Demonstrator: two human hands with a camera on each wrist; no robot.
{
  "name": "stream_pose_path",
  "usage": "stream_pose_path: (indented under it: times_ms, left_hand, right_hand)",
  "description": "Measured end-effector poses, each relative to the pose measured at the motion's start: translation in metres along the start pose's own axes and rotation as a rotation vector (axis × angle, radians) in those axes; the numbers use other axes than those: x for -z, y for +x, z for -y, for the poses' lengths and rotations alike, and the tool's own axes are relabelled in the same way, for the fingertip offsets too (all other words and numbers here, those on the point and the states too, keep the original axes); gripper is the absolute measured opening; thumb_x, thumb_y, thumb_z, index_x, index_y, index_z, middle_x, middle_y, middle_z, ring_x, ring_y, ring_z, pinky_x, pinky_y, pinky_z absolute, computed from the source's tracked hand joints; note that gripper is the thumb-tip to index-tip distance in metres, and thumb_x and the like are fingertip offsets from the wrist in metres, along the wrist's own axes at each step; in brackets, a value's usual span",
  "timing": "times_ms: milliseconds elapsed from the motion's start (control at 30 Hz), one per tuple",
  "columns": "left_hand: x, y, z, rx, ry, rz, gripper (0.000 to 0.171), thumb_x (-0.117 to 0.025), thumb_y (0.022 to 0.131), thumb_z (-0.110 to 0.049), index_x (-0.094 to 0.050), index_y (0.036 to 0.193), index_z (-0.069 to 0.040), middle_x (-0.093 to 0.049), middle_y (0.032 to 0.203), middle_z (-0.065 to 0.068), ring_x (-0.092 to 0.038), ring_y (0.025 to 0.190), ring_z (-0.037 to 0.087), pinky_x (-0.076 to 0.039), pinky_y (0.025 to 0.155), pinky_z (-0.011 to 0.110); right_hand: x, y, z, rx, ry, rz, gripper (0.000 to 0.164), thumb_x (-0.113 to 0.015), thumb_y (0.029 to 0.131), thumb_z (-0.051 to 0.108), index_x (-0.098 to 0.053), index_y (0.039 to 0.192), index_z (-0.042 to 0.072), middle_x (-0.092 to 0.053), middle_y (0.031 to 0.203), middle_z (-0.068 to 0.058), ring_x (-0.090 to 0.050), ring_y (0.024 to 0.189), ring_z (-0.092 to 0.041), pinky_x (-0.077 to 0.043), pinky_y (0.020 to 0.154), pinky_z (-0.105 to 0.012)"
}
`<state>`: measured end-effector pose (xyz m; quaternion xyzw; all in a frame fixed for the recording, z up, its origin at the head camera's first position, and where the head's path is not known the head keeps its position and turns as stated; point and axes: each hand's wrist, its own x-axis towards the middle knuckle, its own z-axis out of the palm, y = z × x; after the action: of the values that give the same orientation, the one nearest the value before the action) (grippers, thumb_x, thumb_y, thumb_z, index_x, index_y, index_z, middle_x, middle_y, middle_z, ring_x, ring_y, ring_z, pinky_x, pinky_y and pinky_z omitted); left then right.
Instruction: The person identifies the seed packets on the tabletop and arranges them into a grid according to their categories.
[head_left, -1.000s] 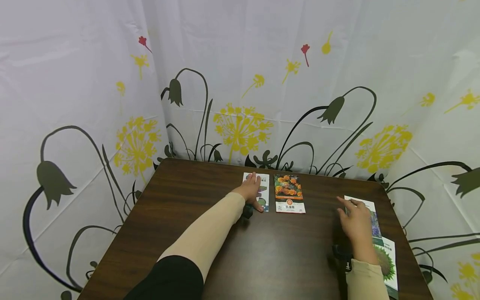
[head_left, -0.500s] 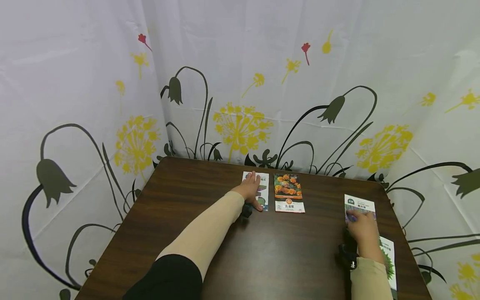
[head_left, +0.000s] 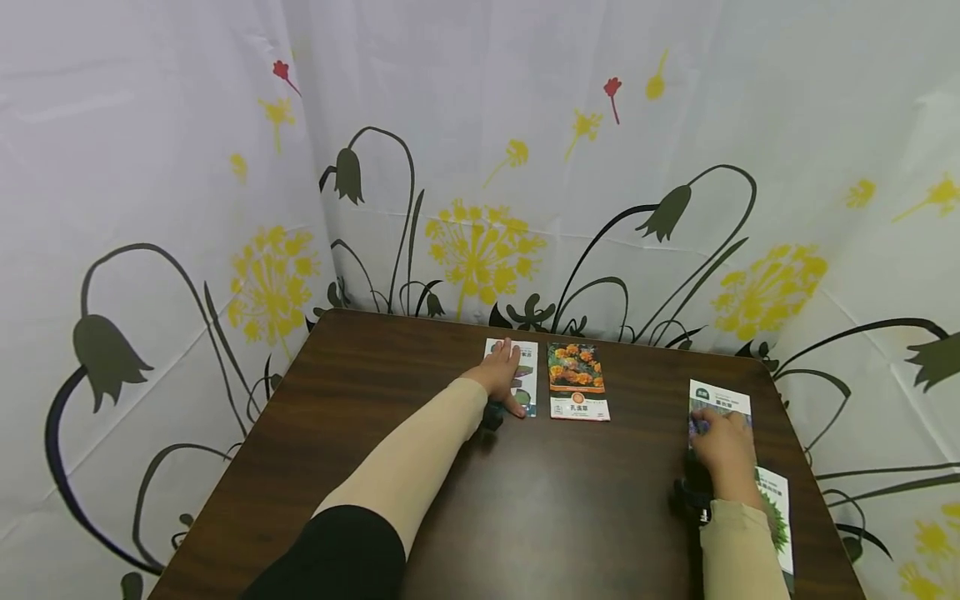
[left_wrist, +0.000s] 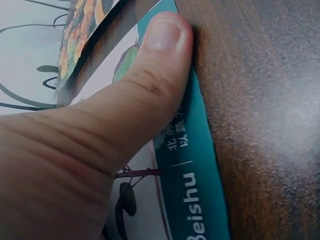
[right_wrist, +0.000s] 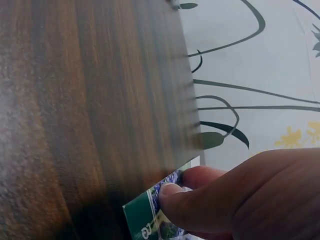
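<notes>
My left hand (head_left: 495, 375) lies with its fingers spread over a white seed packet (head_left: 527, 382) near the table's back edge. In the left wrist view its thumb (left_wrist: 162, 65) rests along the packet's teal edge strip. To the right of it lies a seed packet with orange flowers (head_left: 577, 379), apart from the hand. My right hand (head_left: 725, 454) pinches a seed packet with purple flowers (head_left: 720, 397) at the table's right side. In the right wrist view the thumb (right_wrist: 175, 197) is on its printed face, by the green strip; part of the packet is hidden by the hand.
Below the right hand, partly covered by the forearm, lies another white seed packet with a spiky green plant (head_left: 778, 517). The brown wooden table (head_left: 540, 500) meets a white curtain (head_left: 480, 125) with printed flowers at its back.
My right hand, which was over the purple-flower packet with fingers extended, has drawn back slightly and taken hold of it. The left hand has stayed on its packet. The head view has shifted slightly.
</notes>
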<state>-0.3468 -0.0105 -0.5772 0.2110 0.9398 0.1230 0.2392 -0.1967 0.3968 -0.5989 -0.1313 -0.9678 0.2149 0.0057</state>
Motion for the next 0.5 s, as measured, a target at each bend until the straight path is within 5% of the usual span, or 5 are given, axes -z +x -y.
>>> stream_pose_path:
  times_ms: [500]
  left_hand:
    - [-0.012,0.028,0.011,0.027,0.036,0.036,0.15,-0.097,0.073,-0.06,-0.002,0.176,-0.005,0.014,0.183,0.021,0.009,0.172,0.036,-0.011,0.14,0.049]
  right_hand:
    - [-0.002,0.011,0.008,0.105,0.003,0.054,0.043,-0.077,0.097,0.018,-0.069,0.135,0.0,-0.055,0.119,-0.038,-0.052,0.113,-0.058,-0.045,0.094,-0.069]
